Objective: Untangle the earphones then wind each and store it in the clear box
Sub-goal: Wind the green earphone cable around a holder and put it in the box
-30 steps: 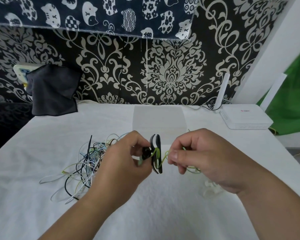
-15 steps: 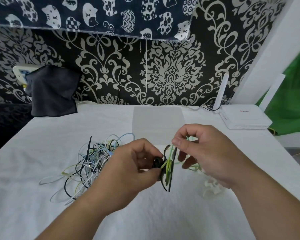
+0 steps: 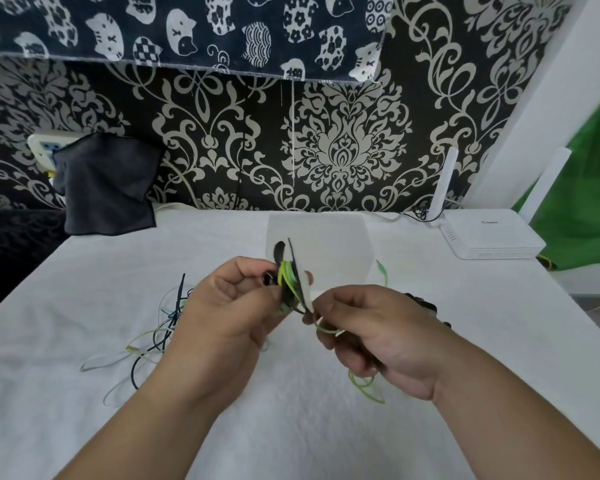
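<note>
Your left grip (image 3: 222, 320) is curled tight on a black winder (image 3: 280, 252), held above the counter (image 3: 84, 271) with the green earphone cable (image 3: 286, 275) wrapped round it. Your right grip (image 3: 385, 341) pinches that cable's loose run just beside the winder. The clear box (image 3: 343, 237) stands right behind, and the other tangled earphones (image 3: 156, 337) lie to the left.

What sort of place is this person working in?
Probably a room in a home, not a workshop: damask wallpaper, a cat-print cloth hung over it, and a white router on the cloth-covered table where the left hand and right hand grip a green earphone cable.
</note>
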`<state>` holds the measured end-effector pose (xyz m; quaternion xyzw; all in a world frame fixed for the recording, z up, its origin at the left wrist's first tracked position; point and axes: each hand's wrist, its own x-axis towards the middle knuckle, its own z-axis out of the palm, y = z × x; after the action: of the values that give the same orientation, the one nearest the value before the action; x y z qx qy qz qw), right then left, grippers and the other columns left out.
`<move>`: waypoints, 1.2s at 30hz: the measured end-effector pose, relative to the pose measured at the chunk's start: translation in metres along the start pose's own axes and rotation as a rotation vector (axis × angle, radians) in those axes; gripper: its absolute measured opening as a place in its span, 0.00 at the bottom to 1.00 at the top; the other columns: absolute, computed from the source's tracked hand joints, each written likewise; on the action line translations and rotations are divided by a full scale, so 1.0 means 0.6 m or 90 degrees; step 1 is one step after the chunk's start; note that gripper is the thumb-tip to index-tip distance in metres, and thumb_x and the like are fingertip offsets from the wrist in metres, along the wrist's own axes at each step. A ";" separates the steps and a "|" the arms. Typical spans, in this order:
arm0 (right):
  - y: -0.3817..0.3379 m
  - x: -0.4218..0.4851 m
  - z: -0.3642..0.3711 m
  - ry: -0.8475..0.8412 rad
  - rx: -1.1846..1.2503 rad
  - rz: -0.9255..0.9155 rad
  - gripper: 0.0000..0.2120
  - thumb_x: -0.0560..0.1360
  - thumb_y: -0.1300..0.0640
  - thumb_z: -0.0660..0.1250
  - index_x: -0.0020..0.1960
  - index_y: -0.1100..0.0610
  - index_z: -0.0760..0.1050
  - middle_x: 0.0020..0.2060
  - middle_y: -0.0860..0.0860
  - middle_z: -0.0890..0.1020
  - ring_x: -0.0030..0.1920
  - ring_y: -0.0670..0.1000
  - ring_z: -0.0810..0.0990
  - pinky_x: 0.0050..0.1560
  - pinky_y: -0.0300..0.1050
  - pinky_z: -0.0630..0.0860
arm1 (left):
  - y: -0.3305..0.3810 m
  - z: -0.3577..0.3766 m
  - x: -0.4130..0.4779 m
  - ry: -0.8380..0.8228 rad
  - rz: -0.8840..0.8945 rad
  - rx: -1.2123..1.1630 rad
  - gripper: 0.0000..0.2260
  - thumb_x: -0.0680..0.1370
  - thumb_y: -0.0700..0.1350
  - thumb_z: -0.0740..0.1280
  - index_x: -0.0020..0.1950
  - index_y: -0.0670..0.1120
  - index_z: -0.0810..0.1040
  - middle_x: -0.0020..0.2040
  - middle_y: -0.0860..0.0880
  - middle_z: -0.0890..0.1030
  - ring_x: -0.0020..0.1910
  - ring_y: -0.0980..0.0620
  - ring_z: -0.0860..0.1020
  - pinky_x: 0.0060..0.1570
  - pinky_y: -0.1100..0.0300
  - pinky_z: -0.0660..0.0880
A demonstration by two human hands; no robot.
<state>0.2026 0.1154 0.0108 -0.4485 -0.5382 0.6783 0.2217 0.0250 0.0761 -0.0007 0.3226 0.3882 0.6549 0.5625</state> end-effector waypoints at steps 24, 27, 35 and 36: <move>-0.036 -0.024 -0.102 0.365 -0.131 0.022 0.27 0.81 0.46 0.64 0.27 0.58 0.66 0.20 0.48 0.63 0.18 0.47 0.62 0.45 0.50 0.79 | 0.036 -0.018 0.021 0.209 0.022 -0.081 0.11 0.78 0.29 0.60 0.41 0.40 0.76 0.39 0.43 0.85 0.48 0.44 0.86 0.47 0.56 0.83; -0.028 -0.019 -0.109 0.435 -0.297 0.021 0.30 0.81 0.43 0.62 0.24 0.58 0.68 0.18 0.49 0.70 0.24 0.52 0.72 0.41 0.47 0.74 | 0.029 -0.015 0.020 0.191 0.016 -0.036 0.09 0.78 0.29 0.62 0.42 0.40 0.76 0.40 0.42 0.85 0.46 0.43 0.86 0.44 0.57 0.83; -0.025 -0.005 -0.051 0.302 -0.370 -0.177 0.10 0.80 0.57 0.64 0.57 0.53 0.82 0.50 0.44 0.85 0.51 0.39 0.81 0.56 0.35 0.73 | 0.008 0.001 0.007 0.096 0.019 0.033 0.09 0.67 0.31 0.70 0.42 0.42 0.77 0.38 0.40 0.84 0.45 0.41 0.85 0.41 0.55 0.82; -0.026 -0.005 -0.033 0.191 -0.276 -0.173 0.12 0.78 0.59 0.66 0.60 0.51 0.81 0.52 0.42 0.85 0.53 0.37 0.81 0.60 0.36 0.73 | 0.004 0.005 0.005 0.083 0.022 0.036 0.08 0.66 0.33 0.69 0.43 0.42 0.77 0.38 0.41 0.85 0.44 0.41 0.85 0.41 0.55 0.82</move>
<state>0.2178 0.1285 0.0259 -0.5045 -0.6869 0.4376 0.2865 0.0259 0.0796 0.0028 0.3017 0.4367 0.6728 0.5154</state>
